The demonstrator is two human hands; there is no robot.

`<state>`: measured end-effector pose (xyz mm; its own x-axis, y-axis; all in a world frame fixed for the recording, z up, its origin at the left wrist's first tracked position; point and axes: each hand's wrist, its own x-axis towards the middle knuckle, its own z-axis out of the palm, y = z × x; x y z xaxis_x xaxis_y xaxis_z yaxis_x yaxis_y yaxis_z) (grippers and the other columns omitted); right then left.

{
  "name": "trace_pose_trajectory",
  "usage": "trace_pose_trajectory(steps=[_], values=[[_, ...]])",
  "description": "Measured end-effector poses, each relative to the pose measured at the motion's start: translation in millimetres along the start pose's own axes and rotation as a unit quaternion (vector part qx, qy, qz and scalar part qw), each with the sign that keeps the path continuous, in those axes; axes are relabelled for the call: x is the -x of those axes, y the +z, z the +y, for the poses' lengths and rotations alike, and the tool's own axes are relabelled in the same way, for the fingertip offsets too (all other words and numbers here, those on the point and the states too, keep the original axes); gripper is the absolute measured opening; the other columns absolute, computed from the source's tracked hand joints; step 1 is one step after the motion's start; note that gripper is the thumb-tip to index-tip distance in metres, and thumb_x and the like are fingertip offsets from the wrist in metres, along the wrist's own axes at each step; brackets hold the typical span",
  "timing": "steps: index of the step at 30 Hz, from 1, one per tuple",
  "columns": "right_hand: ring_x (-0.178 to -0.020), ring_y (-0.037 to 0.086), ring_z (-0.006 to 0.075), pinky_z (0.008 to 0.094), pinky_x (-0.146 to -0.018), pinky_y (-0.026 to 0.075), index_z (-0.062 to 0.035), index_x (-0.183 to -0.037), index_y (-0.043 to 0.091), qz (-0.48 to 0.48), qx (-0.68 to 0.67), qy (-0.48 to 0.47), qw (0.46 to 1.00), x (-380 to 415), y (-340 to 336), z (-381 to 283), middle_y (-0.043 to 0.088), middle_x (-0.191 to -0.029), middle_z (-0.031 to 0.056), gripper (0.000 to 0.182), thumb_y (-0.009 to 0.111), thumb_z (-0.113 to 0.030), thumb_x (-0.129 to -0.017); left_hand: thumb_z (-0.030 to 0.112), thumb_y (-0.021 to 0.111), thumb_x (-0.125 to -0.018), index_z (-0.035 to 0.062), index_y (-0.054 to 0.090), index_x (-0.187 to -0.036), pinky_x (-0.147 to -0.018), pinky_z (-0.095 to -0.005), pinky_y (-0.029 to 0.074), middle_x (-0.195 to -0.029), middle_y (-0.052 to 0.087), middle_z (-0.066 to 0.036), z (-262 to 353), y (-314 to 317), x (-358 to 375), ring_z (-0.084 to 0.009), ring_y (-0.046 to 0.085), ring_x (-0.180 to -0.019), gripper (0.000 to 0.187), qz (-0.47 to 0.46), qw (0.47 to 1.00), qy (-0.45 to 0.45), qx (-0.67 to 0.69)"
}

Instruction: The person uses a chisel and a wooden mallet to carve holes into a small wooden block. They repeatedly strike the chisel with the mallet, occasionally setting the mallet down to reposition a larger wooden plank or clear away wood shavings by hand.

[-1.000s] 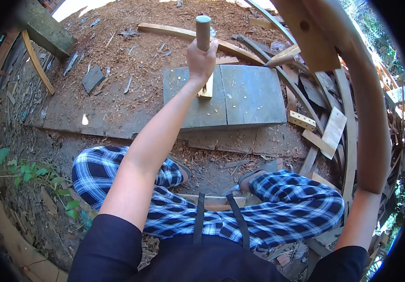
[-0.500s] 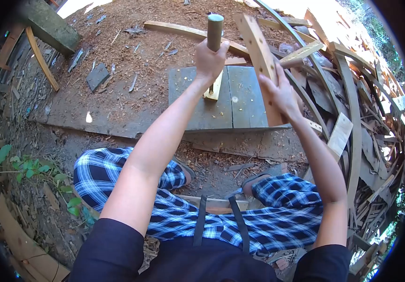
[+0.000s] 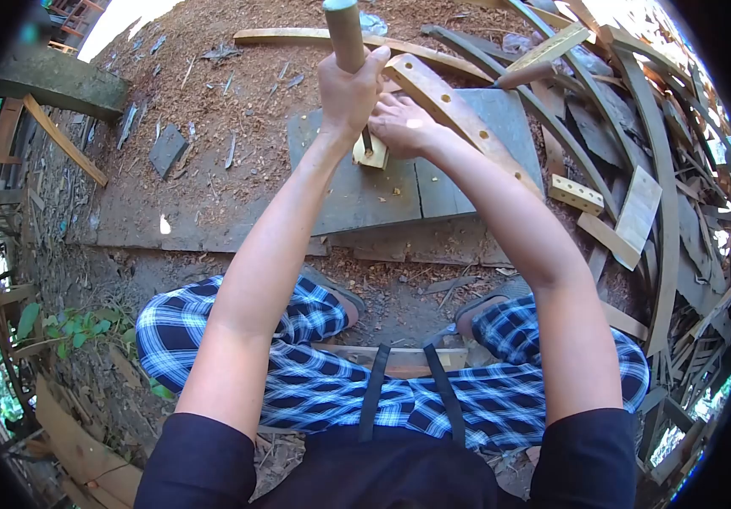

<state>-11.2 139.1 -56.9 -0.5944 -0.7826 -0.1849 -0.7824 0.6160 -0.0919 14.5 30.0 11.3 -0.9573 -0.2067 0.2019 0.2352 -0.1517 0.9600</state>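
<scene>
My left hand [image 3: 350, 97] is closed round the thick round handle of a chisel [image 3: 344, 34]. The chisel's narrow dark shank points down at the near end of a small pale wooden block [image 3: 371, 156], which lies on a grey board [image 3: 454, 191]. My right hand [image 3: 404, 127] lies over the farther part of this block, its fingers bent against it and partly hidden by my left hand. Just beyond my right hand, a long wooden bar with a row of holes [image 3: 446, 100] rests slantwise on the board, partly covered by my right forearm.
A short block with several holes [image 3: 577, 195] lies right of the board. Curved wooden strips [image 3: 644, 170] and scraps pile up on the right. Wood chips [image 3: 238, 110] cover the ground beyond. A thick beam [image 3: 60, 85] is at upper left, and a dark flat offcut [image 3: 168, 151] lies left.
My right hand has let go of the raised bar with holes, which now lies on the board. That hand has moved left onto the small block. My left hand still holds the chisel.
</scene>
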Motion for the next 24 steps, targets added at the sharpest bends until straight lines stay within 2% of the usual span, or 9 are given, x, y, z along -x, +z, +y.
trace_pose_trajectory(steps=[2,4,9,13,15,17,21,22,24], values=[[-0.131,0.04,0.0292,0.0491,-0.097,0.045,-0.0193,-0.133,0.048,0.056,-0.024,0.021,0.998,3.5,8.1,-3.8,0.04,-0.138,0.0065,0.057,0.063,-0.01,-0.079,0.008,0.064,-0.09,0.0098,0.047,-0.068,-0.034,-0.0223,0.02,-0.051,0.04,0.005,4.4,-4.7,-2.9,-0.0027,0.03,-0.038,0.028,-0.022,0.998,-0.051,0.036],[-0.128,0.043,0.0295,0.0472,-0.094,0.047,-0.0196,-0.132,0.047,0.079,-0.042,0.026,0.996,9.4,6.2,-6.9,0.041,-0.137,0.0059,0.051,0.06,-0.013,-0.084,0.009,0.064,-0.09,0.0103,0.047,-0.068,-0.034,-0.0225,0.019,-0.051,0.039,0.005,2.5,-12.3,-11.4,-0.0026,0.03,-0.038,0.028,-0.043,0.995,-0.082,0.045],[-0.122,0.047,0.0296,0.0458,-0.091,0.048,-0.0201,-0.129,0.05,0.088,-0.017,0.052,0.995,8.7,11.4,-16.0,0.042,-0.136,0.0053,0.046,0.058,-0.013,-0.084,0.013,0.062,-0.092,0.0137,0.045,-0.067,-0.035,-0.0224,0.017,-0.051,0.038,0.006,-0.9,-19.8,-34.5,-0.0022,0.028,-0.037,0.03,-0.123,0.979,-0.156,0.037],[-0.12,0.048,0.0304,0.0466,-0.09,0.048,-0.0166,-0.124,0.055,0.124,-0.017,0.055,0.991,7.4,17.5,-17.8,0.041,-0.137,0.006,0.043,0.06,-0.011,-0.082,0.017,0.061,-0.092,0.0142,0.043,-0.063,-0.035,-0.0222,0.016,-0.051,0.037,0.007,-29.1,-22.7,-61.7,-0.0018,0.028,-0.038,0.034,-0.115,0.969,-0.22,0.001],[-0.116,0.048,0.0312,0.0458,-0.09,0.048,-0.026,-0.127,0.051,0.142,-0.019,0.08,0.986,5.6,19.3,-21.4,0.042,-0.128,0.0058,0.051,0.062,-0.009,-0.081,0.018,0.061,-0.092,0.0147,0.042,-0.061,-0.035,-0.0223,0.016,-0.051,0.037,0.007,-33.5,-20.7,-69.8,-0.0017,0.027,-0.038,0.037,-0.114,0.965,-0.235,-0.021],[-0.116,0.048,0.0311,0.046,-0.09,0.048,-0.0265,-0.128,0.051,0.14,-0.024,0.081,0.987,4.4,20.0,-20.9,0.042,-0.128,0.0058,0.051,0.062,-0.01,-0.081,0.02,0.062,-0.092,0.0153,0.042,-0.06,-0.036,-0.0222,0.016,-0.051,0.036,0.007,-33.8,-17.3,-73.5,-0.0018,0.027,-0.037,0.038,-0.11,0.954,-0.276,-0.042],[-0.118,0.046,0.0305,0.0474,-0.089,0.047,-0.0277,-0.128,0.051,0.13,-0.027,0.096,0.986,5.2,17.9,-24.5,0.041,-0.129,0.0055,0.053,0.065,-0.01,-0.079,0.02,0.062,-0.092,0.016,0.042,-0.059,-0.036,-0.0225,0.016,-0.05,0.036,0.007,-24.3,-7.7,-66.1,-0.0018,0.026,-0.037,0.039,-0.109,0.958,-0.263,-0.045],[-0.118,0.046,0.0305,0.0474,-0.089,0.047,-0.0277,-0.128,0.051,0.135,-0.025,0.095,0.986,4.9,15.4,-25.2,0.041,-0.129,0.0055,0.053,0.065,-0.01,-0.079,0.019,0.063,-0.092,0.0162,0.041,-0.058,-0.036,-0.0227,0.017,-0.049,0.035,0.007,-21.9,-4.2,-62.2,-0.0022,0.026,-0.037,0.04,-0.078,0.963,-0.25,-0.058],[-0.123,0.046,0.0302,0.0498,-0.091,0.046,-0.0151,-0.129,0.052,0.093,-0.024,0.11,0.989,7.1,8.6,-27.9,0.042,-0.136,0.0069,0.052,0.066,-0.013,-0.079,0.017,0.064,-0.09,0.0159,0.042,-0.059,-0.036,-0.0238,0.017,-0.049,0.035,0.008,-13.9,-2.1,-54.0,-0.0035,0.027,-0.037,0.038,-0.044,0.975,-0.212,-0.056]])
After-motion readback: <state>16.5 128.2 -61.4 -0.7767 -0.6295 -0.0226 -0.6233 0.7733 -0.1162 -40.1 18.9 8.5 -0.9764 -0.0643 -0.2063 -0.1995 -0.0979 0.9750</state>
